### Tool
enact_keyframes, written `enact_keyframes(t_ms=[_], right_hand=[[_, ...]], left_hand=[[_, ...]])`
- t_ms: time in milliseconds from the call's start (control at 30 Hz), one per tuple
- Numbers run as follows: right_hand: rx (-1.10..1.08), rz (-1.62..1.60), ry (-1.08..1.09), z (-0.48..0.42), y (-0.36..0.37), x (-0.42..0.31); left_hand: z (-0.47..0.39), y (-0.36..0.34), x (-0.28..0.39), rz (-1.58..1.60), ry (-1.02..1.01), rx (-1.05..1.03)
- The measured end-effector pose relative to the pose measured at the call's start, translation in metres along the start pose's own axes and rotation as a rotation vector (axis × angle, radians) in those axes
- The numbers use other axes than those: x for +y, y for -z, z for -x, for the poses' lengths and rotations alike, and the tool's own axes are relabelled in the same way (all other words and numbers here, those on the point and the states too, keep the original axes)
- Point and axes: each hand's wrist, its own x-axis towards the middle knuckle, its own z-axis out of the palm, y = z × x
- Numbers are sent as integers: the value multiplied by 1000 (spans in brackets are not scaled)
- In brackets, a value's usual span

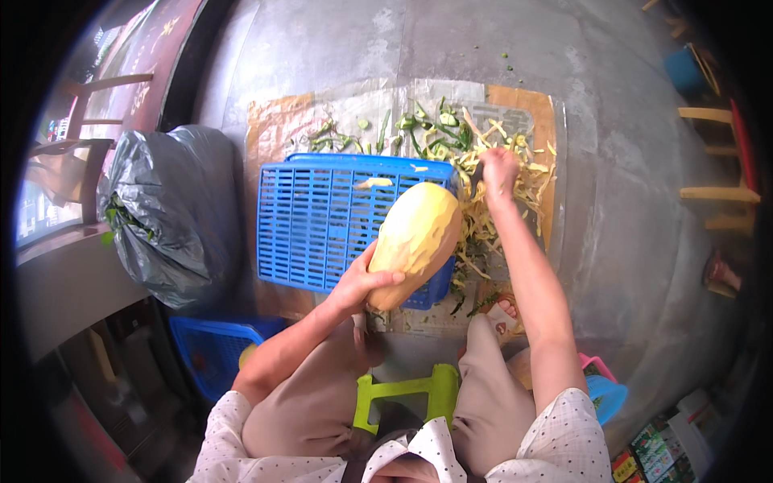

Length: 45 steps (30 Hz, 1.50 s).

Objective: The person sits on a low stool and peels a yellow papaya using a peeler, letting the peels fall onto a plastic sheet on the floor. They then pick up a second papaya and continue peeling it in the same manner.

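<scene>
My left hand [361, 282] grips the lower end of a large, partly peeled squash [416, 235]. Pale yellow flesh with faceted cut marks shows on its upper part, while the lower end is more tan. Beneath the squash is an upturned blue plastic basket [302, 226], with a few peel strips [374, 183] on its slatted face. Beyond the basket's right side, my right hand [500, 172] is closed around a dark hand tool [477, 176], apart from the squash. My fingers hide most of the tool, so its exact kind is unclear. Yellow peelings [525, 196] lie below that hand.
Flattened cardboard [275, 130] covers the floor, strewn with green trimmings [447, 130]. A full grey plastic bag [175, 211] stands left, above another blue basket [211, 350]. Between my legs is a green plastic stool [444, 392]. Wooden chair legs [718, 193] and someone's foot [721, 275] are at right.
</scene>
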Motion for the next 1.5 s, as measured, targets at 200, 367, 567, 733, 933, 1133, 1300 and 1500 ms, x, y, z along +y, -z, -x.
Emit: enact_keyframes(t_ms=[200,367,567,733,933,1133,1300,1500], right_hand=[[-291,32,531,83,-26,-109],[69,318,479,-10,5,-55],[-160,-167,306,68,-17,-95],[-361,84,499,122,-20,-103],[-354,39,430,77,-29,-81],[-21,456,190,-23,15,21],[189,-66,-55,-11,24,21],[-344,-43,377,117,-12,-110]], left_hand=[[11,-25,34,86,108,27],[8,-30,31,56,88,-1],[1,-7,16,242,119,-49],[4,-23,30,212,54,-57],[9,-32,43,206,133,-50],[2,-36,24,120,-5,-3],[4,-44,32,79,-5,11],[7,-36,32,250,45,-54]])
